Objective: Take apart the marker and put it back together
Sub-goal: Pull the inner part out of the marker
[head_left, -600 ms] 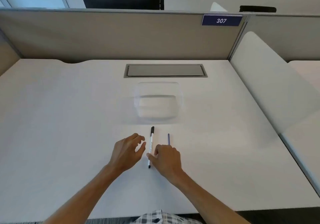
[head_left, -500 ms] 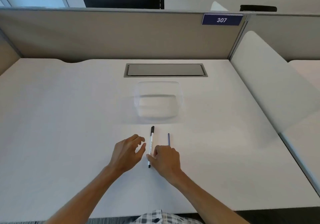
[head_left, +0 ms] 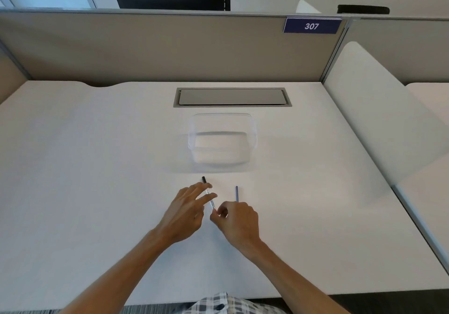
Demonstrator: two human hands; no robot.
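Both hands meet over the white desk (head_left: 97, 168), just in front of the person. The right hand (head_left: 237, 221) pinches the near end of the marker (head_left: 209, 196) between thumb and fingertips, lifting it so it slants toward eleven o'clock, black cap farthest away. The left hand (head_left: 185, 210) lies with fingers spread across the barrel, not closed round it. A thin blue pen (head_left: 236, 193) rests just beside them at one o'clock. A clear plastic container (head_left: 222, 141) sits farther off at twelve.
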